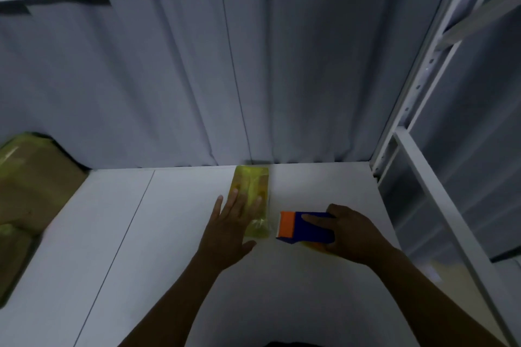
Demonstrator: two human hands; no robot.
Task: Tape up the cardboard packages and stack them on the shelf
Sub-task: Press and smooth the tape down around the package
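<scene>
two bare forearms reach in from the bottom edge over the white shelf point(158, 234). the left hand point(228, 229) lies flat, fingers straight and spread, pressing on a small package point(253, 186) wrapped in yellow tape near the shelf's back edge. just right of it, the right hand point(352, 234) grips a blue and orange tape dispenser point(307, 229) resting on the shelf. larger taped cardboard packages point(36, 177) sit at the far left. a grey curtain point(197, 79) hangs behind.
</scene>
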